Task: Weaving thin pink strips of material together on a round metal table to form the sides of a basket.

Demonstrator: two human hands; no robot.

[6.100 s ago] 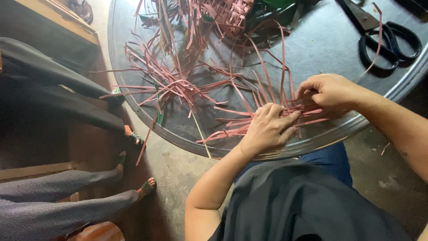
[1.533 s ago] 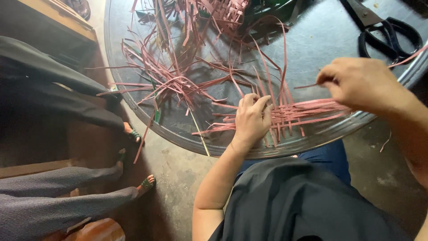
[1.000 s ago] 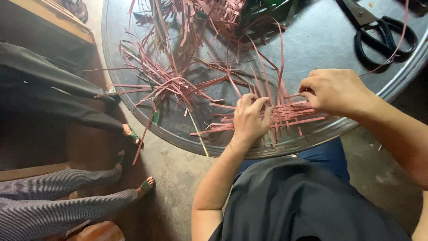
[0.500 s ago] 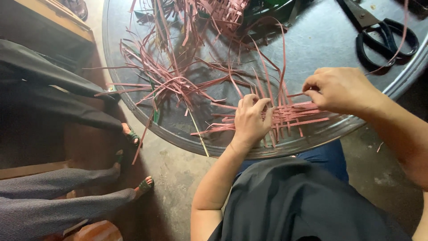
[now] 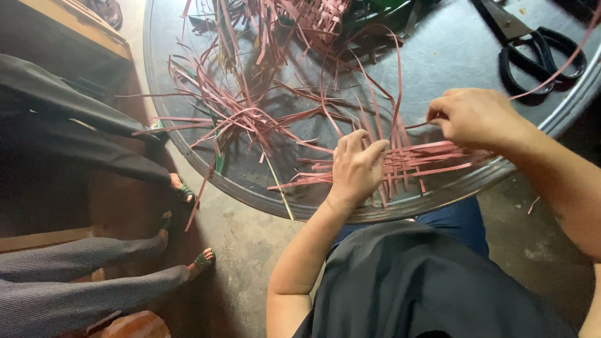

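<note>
Left fingers (image 5: 360, 147) flat on woven strips (image 5: 413, 164), right fingers (image 5: 438, 116) pinching strip

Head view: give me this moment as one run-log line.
left hand: pressing flat pink woven strip mat | right hand: pinching one pink strip | round glass table | black scissors: far right, untouched

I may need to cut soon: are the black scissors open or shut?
Shut: the scissors lie flat on the round table, blades together, both handle loops side by side.
</note>
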